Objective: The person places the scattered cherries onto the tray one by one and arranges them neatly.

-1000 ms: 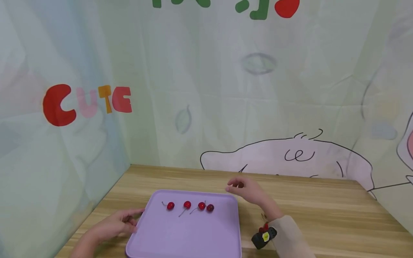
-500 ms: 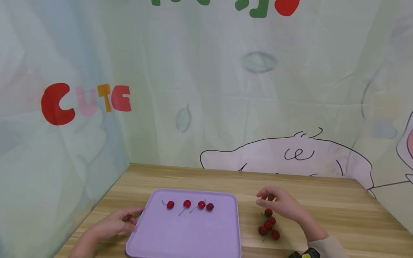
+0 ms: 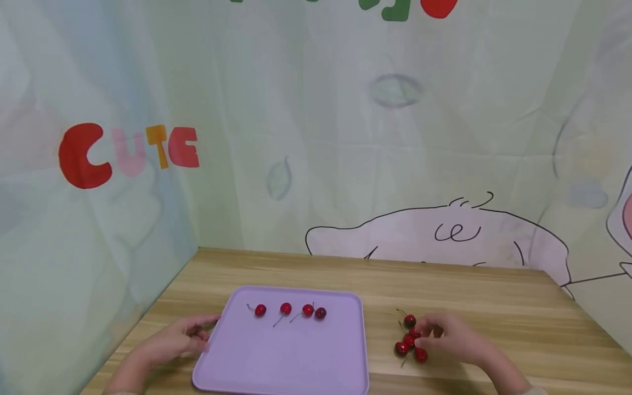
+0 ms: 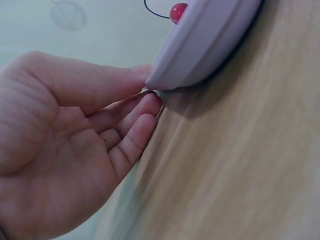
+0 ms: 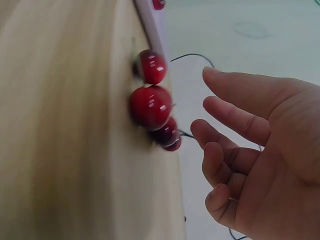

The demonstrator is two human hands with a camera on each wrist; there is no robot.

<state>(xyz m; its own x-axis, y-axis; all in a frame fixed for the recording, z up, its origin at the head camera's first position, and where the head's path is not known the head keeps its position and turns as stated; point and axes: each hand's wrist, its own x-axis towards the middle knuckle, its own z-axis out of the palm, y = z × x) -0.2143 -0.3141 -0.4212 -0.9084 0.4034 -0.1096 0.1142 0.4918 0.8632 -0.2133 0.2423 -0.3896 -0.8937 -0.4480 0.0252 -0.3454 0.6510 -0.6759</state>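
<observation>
My left hand (image 3: pixel 171 344) holds the left edge of a lilac tray (image 3: pixel 281 362). In the left wrist view, the thumb (image 4: pixel 132 75) meets the tray's rim and the other fingers curl close below it. Several red cherries with stems lie in a row near the tray's far side, among them one cherry (image 3: pixel 260 310) at the left. Right of the tray, my right hand (image 3: pixel 451 337) hovers beside a small cluster of cherries (image 3: pixel 401 348) on the table. In the right wrist view its loosely bent fingers stand apart from the cherries (image 5: pixel 151 106), with nothing between them.
The wooden table (image 3: pixel 469 296) backs onto a printed cloth wall (image 3: pixel 345 137) with cartoon drawings. Another cloth side (image 3: pixel 99 263) with coloured letters stands at the left edge of the table.
My right hand has moved right and down from beyond the tray's far right corner to the cherry cluster, uncovering the cherries on the way. The left hand stays at the tray's edge.
</observation>
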